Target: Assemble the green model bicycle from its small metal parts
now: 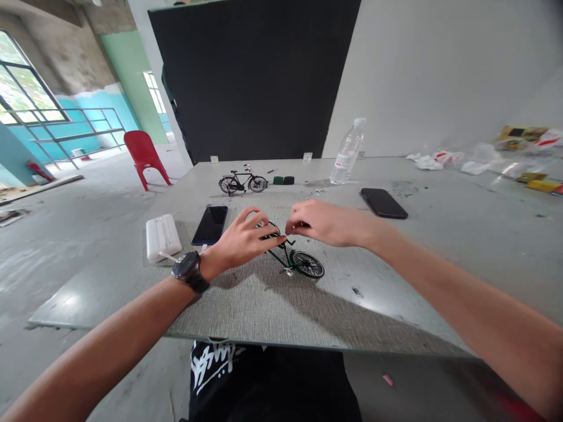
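Observation:
A small dark green model bicycle point(281, 255) lies tilted on the grey table, one spoked wheel toward me on the right. My left hand point(248, 239), with a watch on its wrist, is over the far wheel and frame, its fingers gripping the bicycle and partly hiding it. Just right of those fingers, my right hand point(317, 221) is closed in a pinch close to the bicycle. Whatever sits between its fingertips is hidden or too small to name. Farther back stands a black model bicycle point(243, 180), upright and untouched.
Left of my hands lie a white power bank point(162, 237) and a dark phone point(210, 225). A black phone point(384, 203) and a clear water bottle point(347, 152) are on the right. Small dark green and black blocks point(284, 180) sit at the back. Plastic wrappers point(475, 159) lie far right.

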The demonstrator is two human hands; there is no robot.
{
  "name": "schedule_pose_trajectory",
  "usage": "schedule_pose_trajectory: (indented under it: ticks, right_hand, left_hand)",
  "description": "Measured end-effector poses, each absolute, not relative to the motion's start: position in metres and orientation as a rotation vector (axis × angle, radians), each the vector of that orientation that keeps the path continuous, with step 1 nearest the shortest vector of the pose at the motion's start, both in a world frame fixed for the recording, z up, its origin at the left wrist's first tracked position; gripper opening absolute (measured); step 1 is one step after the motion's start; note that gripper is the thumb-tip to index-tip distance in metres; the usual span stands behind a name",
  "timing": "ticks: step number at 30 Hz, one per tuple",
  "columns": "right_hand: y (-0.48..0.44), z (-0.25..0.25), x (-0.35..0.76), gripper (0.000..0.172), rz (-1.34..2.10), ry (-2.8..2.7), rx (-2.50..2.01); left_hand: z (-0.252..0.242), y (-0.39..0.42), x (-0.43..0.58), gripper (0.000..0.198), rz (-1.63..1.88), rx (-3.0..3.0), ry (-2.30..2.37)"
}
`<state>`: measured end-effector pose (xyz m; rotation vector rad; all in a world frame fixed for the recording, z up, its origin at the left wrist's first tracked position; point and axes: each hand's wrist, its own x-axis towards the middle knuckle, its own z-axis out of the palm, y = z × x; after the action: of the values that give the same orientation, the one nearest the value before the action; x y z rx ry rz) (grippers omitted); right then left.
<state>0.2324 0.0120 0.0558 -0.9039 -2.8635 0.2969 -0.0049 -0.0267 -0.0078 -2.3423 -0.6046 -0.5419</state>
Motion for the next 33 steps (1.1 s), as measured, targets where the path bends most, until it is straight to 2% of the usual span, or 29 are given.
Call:
schedule_pose_trajectory:
  ticks: [13, 26, 33]
  right_hand:
    - [0.003, 0.064, 0.227, 0.027, 0.292, -2.94, -0.936]
    - [0.006, 0.065, 0.219, 0.011, 0.334, -2.832, -1.019]
    - [0.012, 0.065, 0.222, 0.01, 0.331, -2.785, -0.886]
  left_hand:
    - [-0.01, -0.024, -0.004, 0.018, -0.591, -2.344, -0.602]
    - [-0.01, -0.023, -0.006, 0.023, -0.573, -2.348, -0.58]
    - [-0.009, -0.024, -0.007, 0.021, -0.56, -2.349, -0.588]
